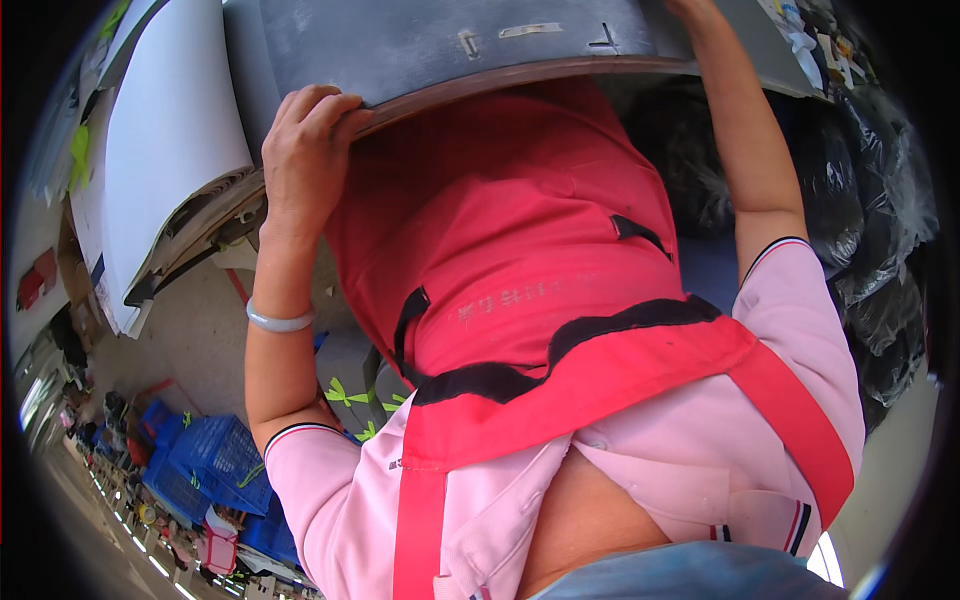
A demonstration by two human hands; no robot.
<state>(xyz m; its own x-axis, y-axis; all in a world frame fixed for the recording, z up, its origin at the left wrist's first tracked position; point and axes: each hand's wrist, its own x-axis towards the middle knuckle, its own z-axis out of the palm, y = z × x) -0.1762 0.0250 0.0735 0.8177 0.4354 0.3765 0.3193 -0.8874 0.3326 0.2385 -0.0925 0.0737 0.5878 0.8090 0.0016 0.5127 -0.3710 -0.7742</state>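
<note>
A dark grey board [430,45] with scuffed patches and a worn brown front edge lies before me at the top of the view. My left hand [308,145] is at its front left corner, fingers curled in against the edge, a pale bangle on the wrist. Over the board's right side reaches my other arm; only the base of my right hand [690,6] shows, and its fingers are cut off by the upper border. Three small marks or slots, one of them a dark angled mark [605,40], show on the board's right half.
Large white sheets [175,150] curve down beside the board on the left. Black plastic bags [825,185] crowd the right side. Blue crates [215,450] stand on the floor at lower left, near yellow-green ribbons [347,392]. My red apron [510,230] hangs against the board's front edge.
</note>
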